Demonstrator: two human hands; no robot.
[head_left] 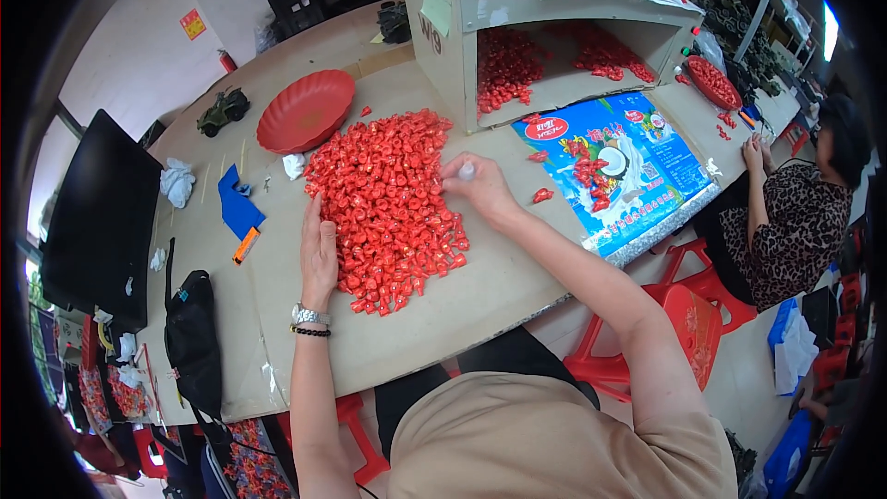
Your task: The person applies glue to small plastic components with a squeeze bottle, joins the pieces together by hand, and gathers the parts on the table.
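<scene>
A large heap of small, shiny red plastic pieces (388,203) is spread on the table in front of me. My left hand (321,254) rests along the heap's left edge, fingers stretched out and pressed against the pieces. On the opposite side, my right hand (480,189) is at the heap's right edge with its fingers curled. A small whitish, rounded-ended stick-like thing (467,170) pokes up from that hand; its lower part is hidden by the fingers. Beyond the heap stands a red scalloped bowl (305,111).
A grey open-fronted box (443,65) holding more red pieces stands at the back. Right of the heap lies a blue printed sheet (628,176) with loose pieces. An orange-handled cutter (246,246), a black bag (192,342) and a monitor (97,222) are leftward. A person (790,212) sits at right.
</scene>
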